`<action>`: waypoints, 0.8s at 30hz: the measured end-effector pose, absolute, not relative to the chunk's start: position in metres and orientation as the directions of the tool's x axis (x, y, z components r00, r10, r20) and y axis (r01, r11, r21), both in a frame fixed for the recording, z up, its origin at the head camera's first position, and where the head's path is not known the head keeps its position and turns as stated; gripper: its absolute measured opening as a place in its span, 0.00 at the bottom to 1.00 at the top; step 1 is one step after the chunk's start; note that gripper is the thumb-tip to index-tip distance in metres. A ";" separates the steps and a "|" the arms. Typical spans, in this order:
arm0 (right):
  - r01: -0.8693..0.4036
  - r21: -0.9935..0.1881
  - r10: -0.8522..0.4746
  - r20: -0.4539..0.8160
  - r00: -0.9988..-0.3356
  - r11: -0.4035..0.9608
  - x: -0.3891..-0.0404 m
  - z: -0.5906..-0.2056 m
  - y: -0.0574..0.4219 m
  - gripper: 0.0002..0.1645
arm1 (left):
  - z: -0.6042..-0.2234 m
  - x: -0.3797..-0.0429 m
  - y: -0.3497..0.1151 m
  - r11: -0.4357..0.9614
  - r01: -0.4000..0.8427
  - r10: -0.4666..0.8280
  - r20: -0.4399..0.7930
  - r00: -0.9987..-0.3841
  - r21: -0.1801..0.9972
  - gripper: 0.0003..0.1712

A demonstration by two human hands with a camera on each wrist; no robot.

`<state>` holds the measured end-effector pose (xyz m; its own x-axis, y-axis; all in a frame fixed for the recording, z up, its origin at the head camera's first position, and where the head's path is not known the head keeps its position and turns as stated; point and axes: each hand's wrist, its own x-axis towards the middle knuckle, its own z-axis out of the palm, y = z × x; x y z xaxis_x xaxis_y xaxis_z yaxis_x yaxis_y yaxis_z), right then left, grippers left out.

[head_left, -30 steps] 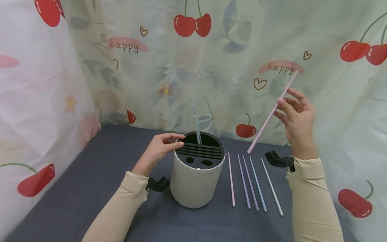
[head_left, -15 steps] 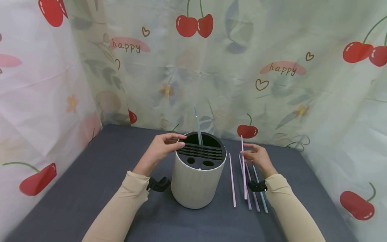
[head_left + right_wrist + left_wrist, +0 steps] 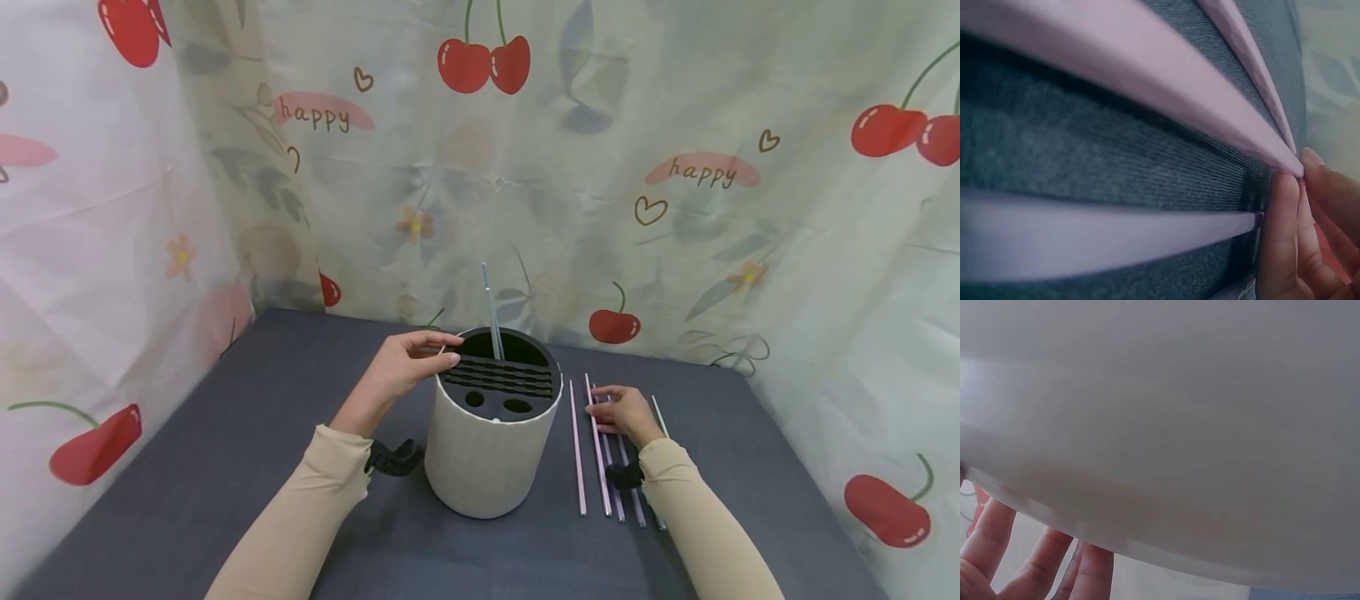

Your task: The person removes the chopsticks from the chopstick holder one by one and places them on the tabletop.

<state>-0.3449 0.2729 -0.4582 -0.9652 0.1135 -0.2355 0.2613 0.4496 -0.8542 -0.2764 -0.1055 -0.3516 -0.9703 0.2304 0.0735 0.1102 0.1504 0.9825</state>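
A white cylindrical holder with a black slotted top stands upright on the dark cloth. My left hand rests on its left rim, thumb and index finger reaching over the edge; in the left wrist view other fingers lie near the holder's wall, their tips hidden. To the right, my right hand pinches a pink chopstick near its far end, low over the cloth. Another pink chopstick lies left of it. Purple chopsticks are partly hidden under that hand.
Two thin bluish chopsticks stand in the holder's rear compartment. A pale chopstick shows behind the right wrist. A printed cherry curtain closes off the back and sides of the dark table.
My right hand has come down and left with the pink chopstick, from upright in the air to flat beside the row of chopsticks. The left hand stays on the holder.
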 end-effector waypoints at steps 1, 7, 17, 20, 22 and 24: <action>0.264 -0.850 0.119 -0.236 -0.965 0.456 -0.345 -0.459 0.272 0.27 | -0.352 -0.276 -0.106 0.149 0.109 0.229 0.073 -0.971 0.983 0.20; 0.280 -0.825 0.152 -0.236 -0.960 0.490 -0.350 -0.461 0.269 0.27 | -0.353 -0.277 -0.106 0.132 0.108 0.232 0.075 -0.970 0.985 0.20; 0.268 -0.801 0.167 -0.210 -0.963 0.536 -0.352 -0.462 0.263 0.24 | -0.353 -0.278 -0.104 0.147 0.108 0.229 0.072 -0.971 0.983 0.21; 0.275 -0.800 0.167 -0.219 -0.961 0.534 -0.352 -0.461 0.262 0.24 | -0.353 -0.277 -0.105 0.155 0.110 0.227 0.073 -0.971 0.982 0.21; 0.278 -0.799 0.164 -0.225 -0.960 0.533 -0.353 -0.461 0.262 0.24 | -0.353 -0.277 -0.105 0.158 0.111 0.226 0.073 -0.971 0.981 0.21; 0.280 -0.797 0.163 -0.228 -0.960 0.535 -0.353 -0.461 0.262 0.24 | -0.352 -0.277 -0.105 0.158 0.111 0.226 0.073 -0.971 0.981 0.21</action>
<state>-0.3529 0.2622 -0.4606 -0.9600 0.1627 -0.2280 0.2800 0.5348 -0.7973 -0.2768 -0.1047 -0.3523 -0.9714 0.2258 0.0734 0.1109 0.1580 0.9812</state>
